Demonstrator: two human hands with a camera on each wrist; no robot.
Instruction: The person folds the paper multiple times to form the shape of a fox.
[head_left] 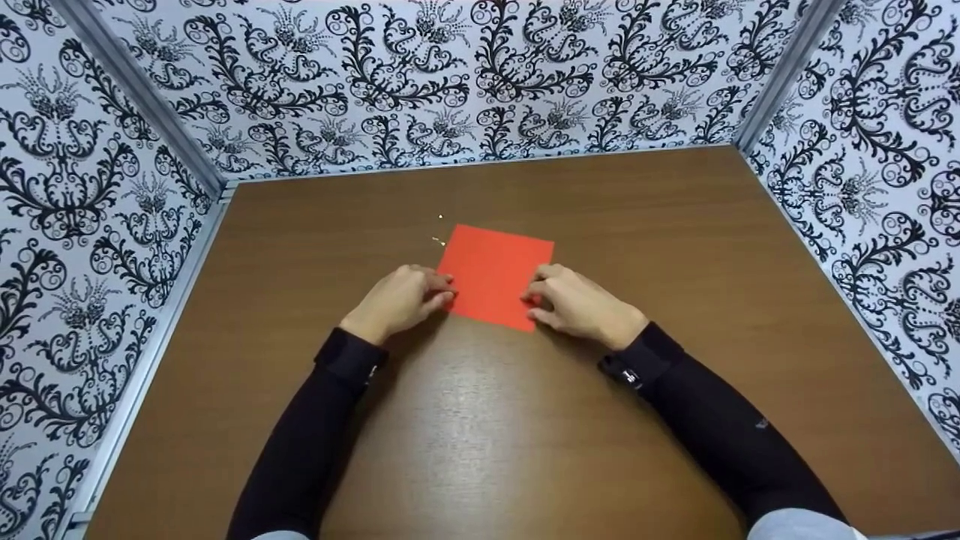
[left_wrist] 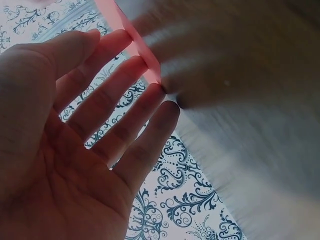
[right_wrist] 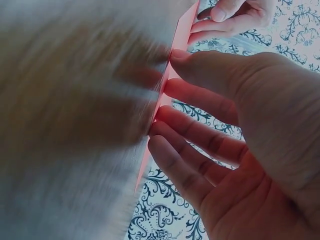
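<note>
Though pressure unclear, hands point(head_left: 401, 300) point(head_left: 581, 304) on paper point(head_left: 491, 274)

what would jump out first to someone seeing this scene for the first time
Probably the bright red sheet, a square lying near the middle of the plain brown table. Next would come the two bare hands below dark sleeves, the left hand touching its left edge and the right hand its right edge. The black-and-white patterned walls also stand out, behind the table and along both sides.
</note>
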